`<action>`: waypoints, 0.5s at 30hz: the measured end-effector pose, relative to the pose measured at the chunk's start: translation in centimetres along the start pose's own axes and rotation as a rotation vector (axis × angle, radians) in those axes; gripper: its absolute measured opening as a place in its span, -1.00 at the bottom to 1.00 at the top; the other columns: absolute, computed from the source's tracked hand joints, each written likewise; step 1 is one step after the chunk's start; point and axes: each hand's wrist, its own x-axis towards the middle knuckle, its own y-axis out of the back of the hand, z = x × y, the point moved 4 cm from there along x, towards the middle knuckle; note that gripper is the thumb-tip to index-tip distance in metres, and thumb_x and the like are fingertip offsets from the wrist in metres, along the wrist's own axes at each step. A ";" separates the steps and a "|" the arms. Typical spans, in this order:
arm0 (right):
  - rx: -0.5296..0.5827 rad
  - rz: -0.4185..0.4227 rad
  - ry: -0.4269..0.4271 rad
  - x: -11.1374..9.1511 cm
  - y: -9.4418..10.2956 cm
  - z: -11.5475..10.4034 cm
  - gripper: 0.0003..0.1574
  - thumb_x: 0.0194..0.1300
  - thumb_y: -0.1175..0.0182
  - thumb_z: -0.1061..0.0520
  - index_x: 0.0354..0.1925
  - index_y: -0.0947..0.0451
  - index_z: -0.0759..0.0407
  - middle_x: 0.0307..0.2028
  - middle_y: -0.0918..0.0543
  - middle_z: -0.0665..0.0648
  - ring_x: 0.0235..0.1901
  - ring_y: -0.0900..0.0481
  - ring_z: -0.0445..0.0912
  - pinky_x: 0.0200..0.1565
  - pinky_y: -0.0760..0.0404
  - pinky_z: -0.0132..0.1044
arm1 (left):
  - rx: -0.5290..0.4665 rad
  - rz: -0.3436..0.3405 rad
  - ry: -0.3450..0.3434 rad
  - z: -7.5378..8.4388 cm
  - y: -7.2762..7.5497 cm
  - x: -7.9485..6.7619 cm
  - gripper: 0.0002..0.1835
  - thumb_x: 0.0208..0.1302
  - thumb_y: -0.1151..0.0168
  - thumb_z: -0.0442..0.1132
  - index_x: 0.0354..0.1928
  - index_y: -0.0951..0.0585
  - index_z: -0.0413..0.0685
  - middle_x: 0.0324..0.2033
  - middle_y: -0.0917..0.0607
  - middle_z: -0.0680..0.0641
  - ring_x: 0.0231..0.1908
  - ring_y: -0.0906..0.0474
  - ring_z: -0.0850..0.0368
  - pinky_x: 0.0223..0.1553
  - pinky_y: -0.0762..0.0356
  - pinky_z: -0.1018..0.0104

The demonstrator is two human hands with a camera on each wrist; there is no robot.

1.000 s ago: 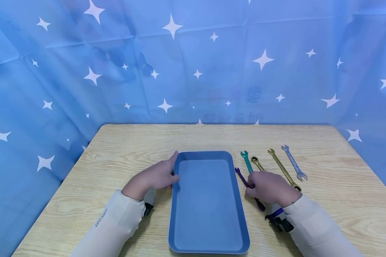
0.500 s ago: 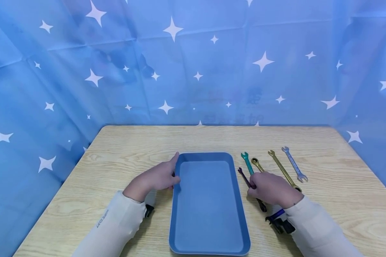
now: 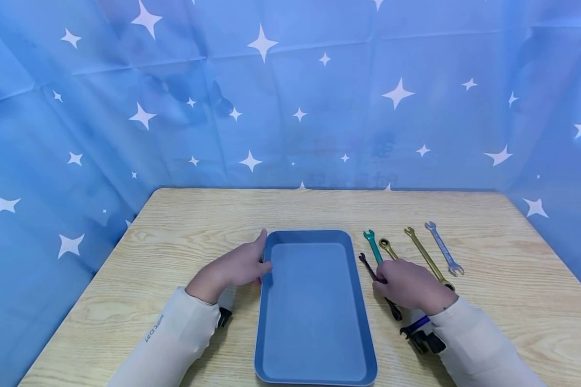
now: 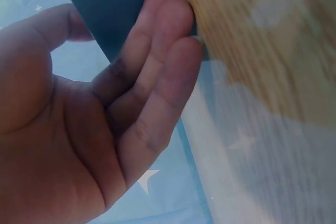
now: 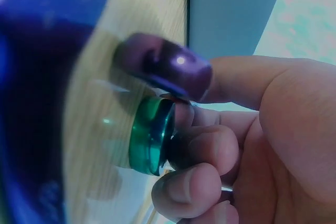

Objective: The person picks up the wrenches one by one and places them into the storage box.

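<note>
Wooden table [image 3: 508, 258]: left hand [image 3: 233, 265], fingers nearly straight, grips a blue tray [image 3: 314, 312]; right hand [image 3: 410, 283], fingers curled, pinches a purple wrench [image 3: 370, 269].

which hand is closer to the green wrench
Right. The right hand hides part of the green wrench; the left hand is at the left edge of the tray, farther away.

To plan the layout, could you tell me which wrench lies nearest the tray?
The purple wrench, just right of the tray; the others lie farther away.
</note>
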 end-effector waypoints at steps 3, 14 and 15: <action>0.002 0.011 -0.005 0.0 0.0 0.0 -0.45 0.45 -0.10 0.15 -0.68 -0.19 -0.01 -0.74 -0.16 -0.07 -0.74 -0.12 -0.18 -0.58 -0.19 -0.31 | -0.010 0.006 -0.006 -0.1 0.0 0.2 -0.11 0.50 0.01 -0.23 0.58 0.37 -0.13 -0.56 -0.67 -0.13 -0.55 -0.59 0.01 -0.55 -0.35 0.29; 0.036 0.144 -0.006 0.2 0.8 -0.3 -0.50 0.46 -0.05 0.11 -0.67 -0.30 0.01 -0.77 -0.20 -0.09 -0.77 -0.13 -0.19 -0.63 -0.19 -0.32 | -0.019 0.018 0.018 -0.3 0.0 0.4 -0.16 0.50 0.05 -0.24 0.59 0.29 -0.13 -0.57 -0.68 -0.12 -0.55 -0.61 0.02 -0.56 -0.35 0.30; 0.043 0.155 -0.009 0.2 1.0 -0.3 -0.51 0.46 -0.04 0.10 -0.66 -0.31 0.02 -0.77 -0.20 -0.08 -0.77 -0.13 -0.19 -0.64 -0.18 -0.33 | -0.021 0.020 0.018 -0.4 0.0 0.4 -0.16 0.50 0.05 -0.24 0.59 0.29 -0.13 -0.57 -0.68 -0.12 -0.55 -0.61 0.01 -0.56 -0.35 0.30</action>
